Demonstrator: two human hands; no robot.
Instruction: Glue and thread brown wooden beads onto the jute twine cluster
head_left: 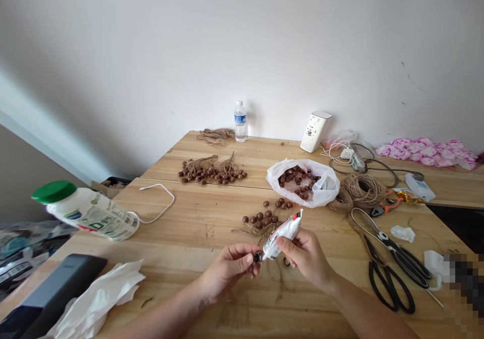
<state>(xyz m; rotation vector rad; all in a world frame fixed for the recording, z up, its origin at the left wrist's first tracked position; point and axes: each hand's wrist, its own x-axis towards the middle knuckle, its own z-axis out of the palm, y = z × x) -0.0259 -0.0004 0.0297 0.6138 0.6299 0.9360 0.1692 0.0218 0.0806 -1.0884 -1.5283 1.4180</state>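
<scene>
- Pinching one dark brown bead between thumb and fingertips of the left hand, with only the bead's width between them; held above the table, toward the near edge, about midway between left and right edges.
- Gripping a white tube in the right hand, with thumb along the upper face and fingers curled around the far side; tilted, with lower end at the bead. Cannot tell whether touching.
- Showing brown beads just beyond both hands, some with twine stems.
- Showing farther beads in a white plastic bag, beside coiled twine, and stemmed bead bundles toward the far left corner.
- Showing scissors near the right edge and a green-lidded jar at the left edge.
</scene>
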